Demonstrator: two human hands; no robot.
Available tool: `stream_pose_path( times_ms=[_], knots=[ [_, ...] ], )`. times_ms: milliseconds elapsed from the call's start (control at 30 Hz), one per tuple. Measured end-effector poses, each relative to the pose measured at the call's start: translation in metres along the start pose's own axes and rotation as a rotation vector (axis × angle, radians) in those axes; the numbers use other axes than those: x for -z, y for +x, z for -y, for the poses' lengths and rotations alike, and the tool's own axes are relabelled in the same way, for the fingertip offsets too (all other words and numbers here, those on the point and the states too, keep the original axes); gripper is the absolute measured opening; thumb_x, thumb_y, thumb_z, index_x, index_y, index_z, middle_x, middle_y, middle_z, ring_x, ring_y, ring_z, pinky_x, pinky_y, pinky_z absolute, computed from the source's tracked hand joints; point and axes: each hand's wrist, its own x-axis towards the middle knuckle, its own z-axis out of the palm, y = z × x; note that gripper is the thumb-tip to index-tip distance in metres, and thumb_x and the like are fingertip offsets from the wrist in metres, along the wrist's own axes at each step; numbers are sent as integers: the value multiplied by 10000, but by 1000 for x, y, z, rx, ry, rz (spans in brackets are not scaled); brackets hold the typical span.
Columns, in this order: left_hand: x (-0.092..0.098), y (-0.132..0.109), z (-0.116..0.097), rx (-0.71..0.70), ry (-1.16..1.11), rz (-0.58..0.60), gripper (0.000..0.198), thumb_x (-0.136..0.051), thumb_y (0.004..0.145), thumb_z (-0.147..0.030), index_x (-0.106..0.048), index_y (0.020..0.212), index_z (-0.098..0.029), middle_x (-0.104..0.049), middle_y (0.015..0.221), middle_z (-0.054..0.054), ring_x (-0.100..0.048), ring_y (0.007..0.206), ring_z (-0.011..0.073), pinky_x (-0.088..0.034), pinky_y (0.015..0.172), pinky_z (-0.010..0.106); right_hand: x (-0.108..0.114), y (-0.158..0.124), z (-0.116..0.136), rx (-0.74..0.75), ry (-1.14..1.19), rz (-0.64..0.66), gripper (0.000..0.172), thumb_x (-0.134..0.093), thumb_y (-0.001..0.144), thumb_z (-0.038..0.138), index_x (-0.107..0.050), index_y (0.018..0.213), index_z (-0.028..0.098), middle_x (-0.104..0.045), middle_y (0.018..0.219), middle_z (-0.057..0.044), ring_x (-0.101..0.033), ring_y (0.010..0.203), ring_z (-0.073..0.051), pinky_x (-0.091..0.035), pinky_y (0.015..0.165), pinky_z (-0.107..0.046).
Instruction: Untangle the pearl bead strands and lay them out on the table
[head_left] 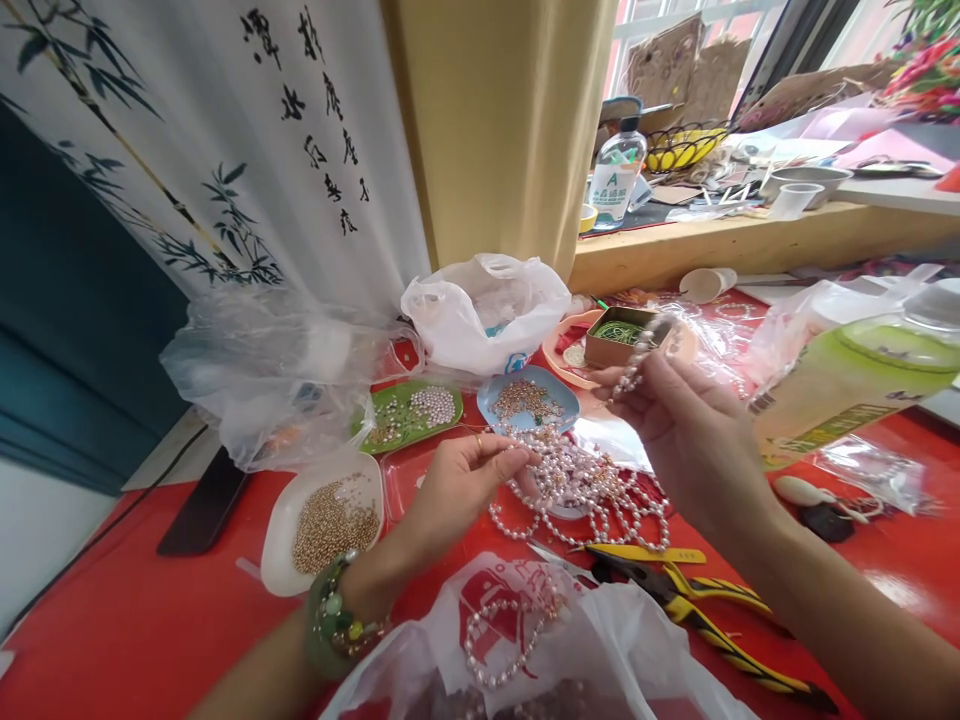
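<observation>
Both hands pinched one pearl strand (570, 470) — left hand (457, 485) low, right hand (675, 420) raised; keeping it taut above the tabletop's middle would have prevented tangling.

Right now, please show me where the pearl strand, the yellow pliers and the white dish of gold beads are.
pearl strand (585, 485): head view, on the piled loops on the table.
yellow pliers (697, 610): head view, on a handle.
white dish of gold beads (281, 560): head view, on its left rim.
</observation>
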Motion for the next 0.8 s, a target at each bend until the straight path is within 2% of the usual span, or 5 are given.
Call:
stream_pose_path(
  times_ms=[200, 400, 500, 633, 800],
  knots=[
    [1, 0, -1, 19, 13, 3, 243, -549, 769, -385, -594, 765, -146, -377, 350, -89, -254, 338, 55, -181, 402, 213, -6, -9, -2, -97, -118, 212, 165, -559, 805, 344, -620, 743, 204, -649, 801, -26, -605, 730, -125, -492, 620, -238],
    [4, 3, -2, -112, 67, -6, 248, -538, 778, -323, -584, 608, -147, -568, 581, 1, -472, 553, 93, -348, 570, 228, -9, -4, 3, -80, 48, 244, 188, -509, 847, 326, -627, 757, 212, -667, 851, -13, -617, 811, -114, -498, 688, -226],
    [6, 5, 0, -91, 77, 12, 317, -523, 784, -361, -556, 548, -151, -512, 528, -15, -435, 512, 85, -341, 554, 230, -7, -4, 6, 2, 152, 178, 186, -484, 864, 285, -626, 758, 230, -664, 852, 16, -610, 825, -92, -491, 709, -206],
    [7, 6, 2, -55, 63, 20, 299, -539, 772, -377, -543, 577, -150, -439, 469, -51, -324, 420, 60, -252, 445, 213, -7, -9, 5, -47, -83, 342, 196, -504, 848, 324, -638, 756, 214, -667, 822, -13, -613, 786, -122, -492, 653, -238],
    [9, 4, 3, -37, -54, 78, 207, -562, 775, -340, -588, 692, -152, -439, 424, -62, -372, 382, 52, -256, 413, 196, -5, -8, -1, 1, -282, 328, 183, -514, 841, 321, -644, 774, 212, -651, 817, -19, -597, 736, -117, -486, 642, -247]
  ],
)
